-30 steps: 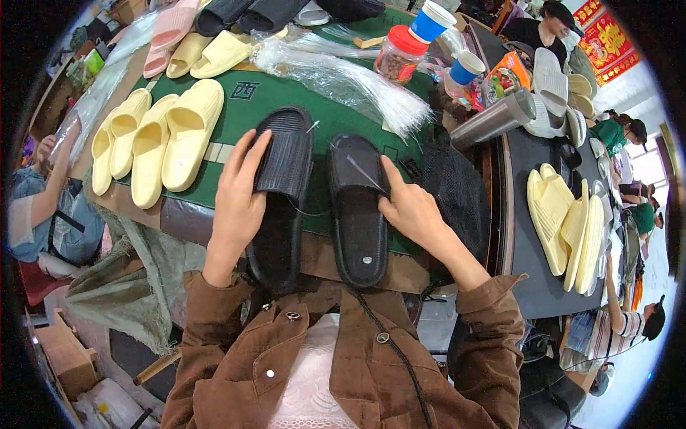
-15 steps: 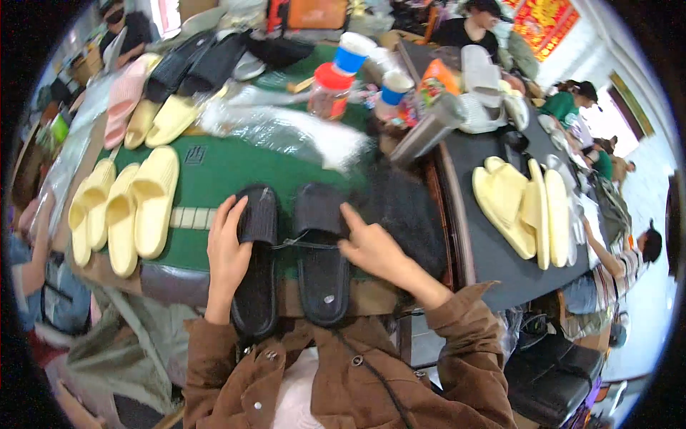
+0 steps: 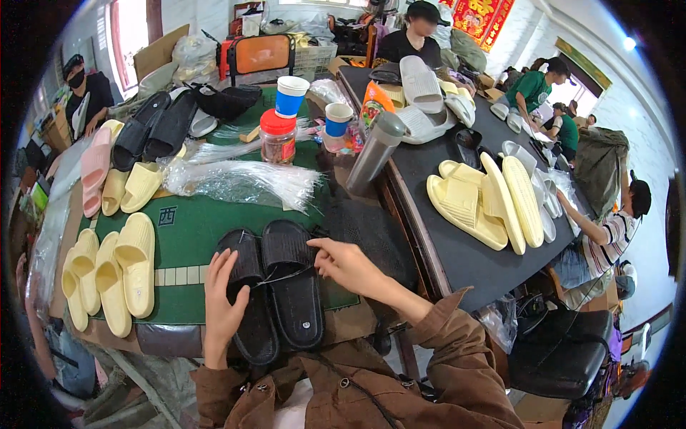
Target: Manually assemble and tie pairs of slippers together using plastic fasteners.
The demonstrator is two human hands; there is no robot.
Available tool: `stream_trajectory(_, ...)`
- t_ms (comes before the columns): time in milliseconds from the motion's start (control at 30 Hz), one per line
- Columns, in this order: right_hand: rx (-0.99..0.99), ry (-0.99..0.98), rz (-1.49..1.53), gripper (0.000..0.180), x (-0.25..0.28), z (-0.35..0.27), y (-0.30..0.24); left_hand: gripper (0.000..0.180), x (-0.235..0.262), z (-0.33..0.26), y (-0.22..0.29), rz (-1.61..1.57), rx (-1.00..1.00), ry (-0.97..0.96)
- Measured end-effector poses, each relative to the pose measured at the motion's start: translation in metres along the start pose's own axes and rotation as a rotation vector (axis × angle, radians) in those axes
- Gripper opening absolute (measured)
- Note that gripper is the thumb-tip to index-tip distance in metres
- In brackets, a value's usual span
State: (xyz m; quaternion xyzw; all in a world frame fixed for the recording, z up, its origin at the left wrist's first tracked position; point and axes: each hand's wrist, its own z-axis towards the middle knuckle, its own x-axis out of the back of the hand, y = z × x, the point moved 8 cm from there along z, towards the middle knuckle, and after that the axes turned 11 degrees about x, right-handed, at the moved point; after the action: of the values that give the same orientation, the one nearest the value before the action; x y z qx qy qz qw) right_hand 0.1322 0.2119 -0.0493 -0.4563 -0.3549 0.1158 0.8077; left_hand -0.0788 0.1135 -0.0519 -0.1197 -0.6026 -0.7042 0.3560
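Observation:
Two black slippers lie side by side before me, the left slipper [image 3: 251,325] and the right slipper [image 3: 299,314], toes pointing away. A thin clear plastic tie [image 3: 284,277] runs across both beneath their straps. My left hand [image 3: 224,304] rests at the left slipper's outer side, fingers stretched out and thumb apart. At the outer edge of the right slipper's strap, my right hand [image 3: 350,266] has its fingers bent together; whatever sits between the fingertips is hidden. Several cream slippers [image 3: 134,264] stand in pairs to the left.
A bundle of clear plastic ties [image 3: 243,182] lies beyond the slippers. Behind it are a red-lidded jar [image 3: 279,137], paper cups [image 3: 291,96] and a steel bottle [image 3: 376,152]. More cream slippers [image 3: 475,204] are on the black table [image 3: 457,268] at right. Other people sit around.
The black slippers have come closer together, the right one now touching the left. My right hand has moved left with it and its index finger has bent. The view has shifted.

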Motion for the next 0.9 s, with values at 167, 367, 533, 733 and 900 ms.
stream_trajectory(167,0.177,0.136,-0.065,0.016,0.030,0.021,-0.067,0.051,-0.012,-0.005,0.011,0.112,-0.035,0.077)
stream_trajectory(367,0.762,0.408,-0.732,0.028,0.049,0.018,-0.179,0.041,-0.006,-0.011,0.014,0.033,-0.007,0.153)
stream_trajectory(533,0.545,0.247,-0.805,0.032,0.000,0.018,-0.132,0.030,-0.001,-0.021,0.058,-0.086,-0.123,0.177)
stream_trajectory(733,0.447,0.139,-0.715,0.027,-0.047,-0.005,-0.092,0.025,-0.019,-0.018,0.056,-0.336,0.027,0.049)
stream_trajectory(900,0.408,0.145,-0.688,0.021,-0.051,-0.011,-0.089,0.023,-0.021,-0.022,0.061,-0.383,0.008,0.051)
